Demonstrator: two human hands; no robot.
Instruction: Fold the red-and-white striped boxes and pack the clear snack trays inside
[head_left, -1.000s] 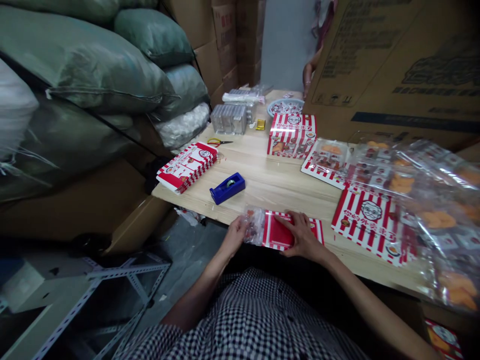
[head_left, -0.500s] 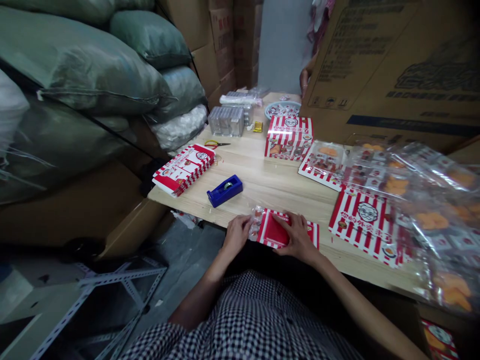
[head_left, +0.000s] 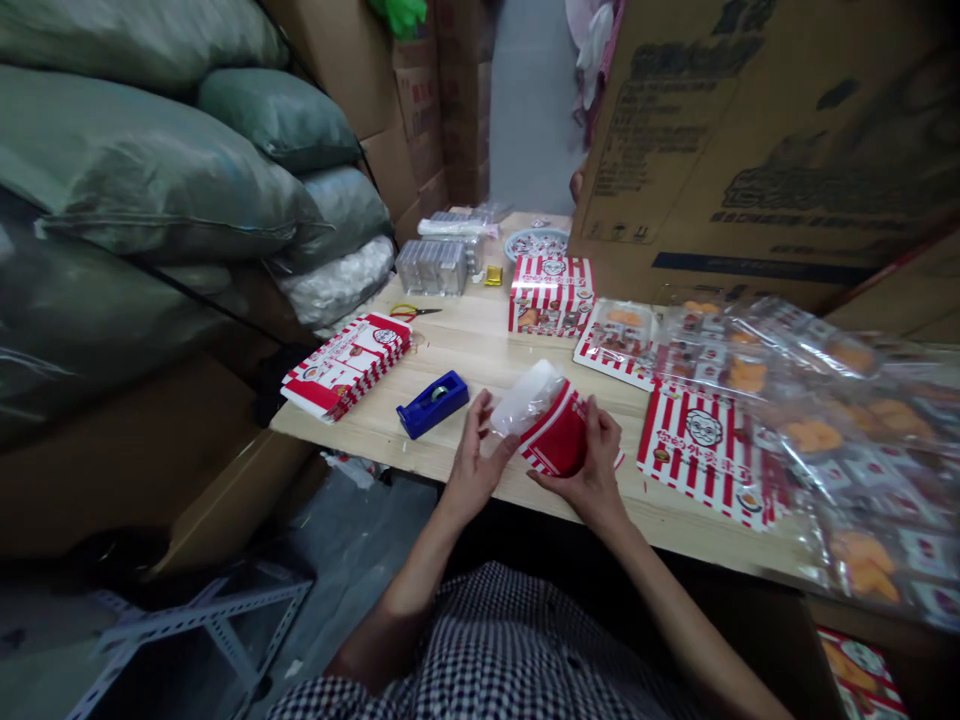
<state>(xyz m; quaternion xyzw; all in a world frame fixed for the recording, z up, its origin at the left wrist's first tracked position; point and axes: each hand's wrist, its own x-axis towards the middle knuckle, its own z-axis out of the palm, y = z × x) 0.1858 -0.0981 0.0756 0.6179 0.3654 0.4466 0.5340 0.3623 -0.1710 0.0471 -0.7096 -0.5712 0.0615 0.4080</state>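
Note:
My right hand (head_left: 592, 470) grips a red-and-white striped carton (head_left: 559, 438), lifted and tilted above the near edge of the wooden table (head_left: 517, 365). A clear plastic packet (head_left: 525, 397) sticks out of the carton's upper left end. My left hand (head_left: 474, 465) pinches that packet with fingers and thumb at its lower edge. A blue tape dispenser (head_left: 433, 403) lies just left of my left hand.
A stack of flat striped cartons (head_left: 346, 365) lies at the table's left. A made-up striped box (head_left: 551, 293), scissors (head_left: 414, 312), clear plastic trays (head_left: 433, 266) and a plate (head_left: 537, 243) are further back. Plastic packets (head_left: 810, 410) cover the right. Big cardboard boxes (head_left: 750, 140) and sacks (head_left: 157, 180) surround.
The striped carton, flat on the table before, is now lifted and tilted up in my right hand. The packet end has risen with my left hand. The camera has shifted.

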